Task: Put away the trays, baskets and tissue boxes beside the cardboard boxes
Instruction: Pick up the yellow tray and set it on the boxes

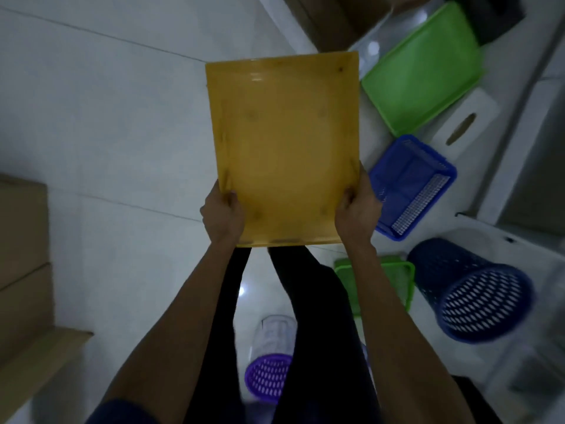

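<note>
both forearms (406,316) are stretched out up close, and a flat yellow tray (284,142) is gripped at its near corners by the left hand (223,215) and right hand (356,209), held over the white floor (107,117). scattered to the right: one green tray (422,78), one tissue box (464,123), two blue baskets, one square (412,185) and one round (477,292). cardboard boxes (21,255) are stacked far left.

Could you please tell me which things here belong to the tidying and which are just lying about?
Job: held yellow tray; green tray; small green basket; tissue box; blue basket; round basket; purple basket; cardboard boxes.
Lying about: clear container; black object.
</note>
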